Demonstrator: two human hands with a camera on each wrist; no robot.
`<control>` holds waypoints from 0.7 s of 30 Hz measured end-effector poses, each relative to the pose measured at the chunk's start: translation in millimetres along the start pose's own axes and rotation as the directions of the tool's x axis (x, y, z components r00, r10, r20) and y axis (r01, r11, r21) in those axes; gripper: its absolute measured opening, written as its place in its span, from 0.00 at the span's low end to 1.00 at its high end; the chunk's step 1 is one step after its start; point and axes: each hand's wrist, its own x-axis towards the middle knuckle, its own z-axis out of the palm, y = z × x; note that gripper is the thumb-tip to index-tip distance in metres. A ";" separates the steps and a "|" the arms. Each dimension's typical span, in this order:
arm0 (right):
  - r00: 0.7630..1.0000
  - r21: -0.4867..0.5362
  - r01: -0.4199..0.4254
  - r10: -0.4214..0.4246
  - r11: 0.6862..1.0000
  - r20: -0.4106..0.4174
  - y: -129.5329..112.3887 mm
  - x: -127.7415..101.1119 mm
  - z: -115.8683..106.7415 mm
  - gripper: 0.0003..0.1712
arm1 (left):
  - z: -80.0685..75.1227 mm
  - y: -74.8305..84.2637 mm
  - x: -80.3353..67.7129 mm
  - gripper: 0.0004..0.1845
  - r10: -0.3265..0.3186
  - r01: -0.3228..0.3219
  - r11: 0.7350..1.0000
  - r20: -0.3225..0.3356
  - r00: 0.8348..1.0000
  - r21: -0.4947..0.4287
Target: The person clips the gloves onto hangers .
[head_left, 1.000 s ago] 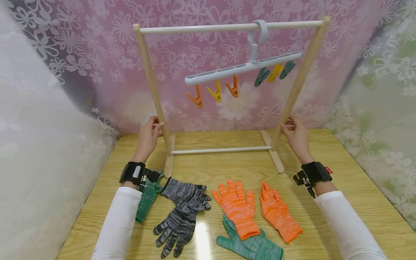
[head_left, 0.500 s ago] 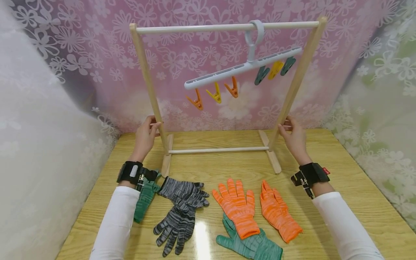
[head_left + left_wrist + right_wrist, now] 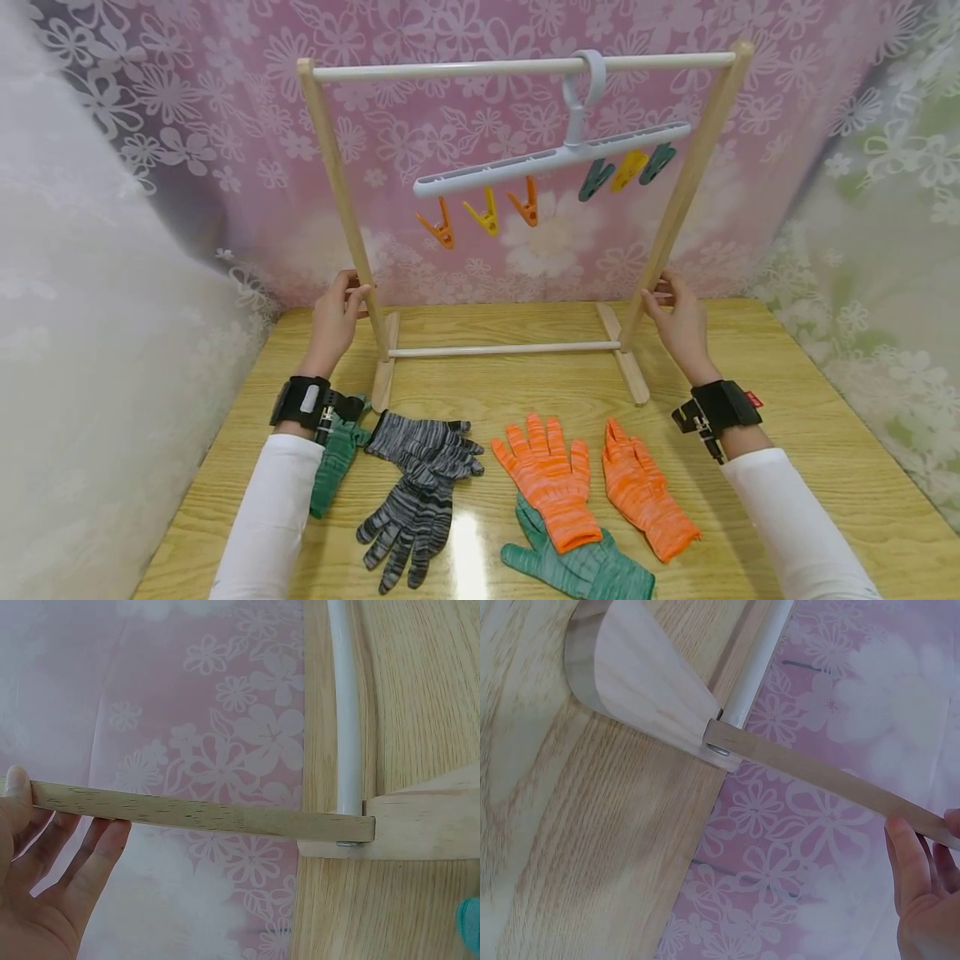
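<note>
My left hand (image 3: 335, 317) and right hand (image 3: 681, 321) pinch either side of the wooden rack (image 3: 335, 175), which stands between them. I judge I'm positioning it; the next move probably calls for letting go evenly, without jolting the hanger (image 3: 551, 160) above my grip.

Matt, grained wooden rack posts (image 3: 202, 813), glossy rods (image 3: 450, 69), smooth plastic hanger (image 3: 487, 173), knitted cloth gloves (image 3: 549, 492), shiny wood-grain tabletop (image 3: 517, 387).

Place: a small curtained nook (image 3: 480, 267); home or studio, cannot tell.
Table (image 3: 502, 383): wood-grained, with a small drying rack (image 3: 681, 200) and gloves (image 3: 551, 492) on top.
Pink curtain (image 3: 255, 167): white-flowered, hanging behind the table.
Left curtain (image 3: 127, 350): pale, along that side.
Right curtain (image 3: 877, 317): pale, green-and-white flowered.
</note>
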 end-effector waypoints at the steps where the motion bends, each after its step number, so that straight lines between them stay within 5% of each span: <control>1: 1.000 0.002 -0.003 0.003 1.000 0.002 -0.5 -0.1 -0.2 0.26 | 0.3 0.4 -0.2 0.23 -0.006 0.006 1.000 -0.004 1.000 0.004; 21: 0.999 0.015 0.013 -0.013 1.000 0.033 -0.5 -3.6 -4.9 0.28 | 1.8 3.6 -5.5 0.22 -0.008 0.008 1.000 -0.038 0.999 0.014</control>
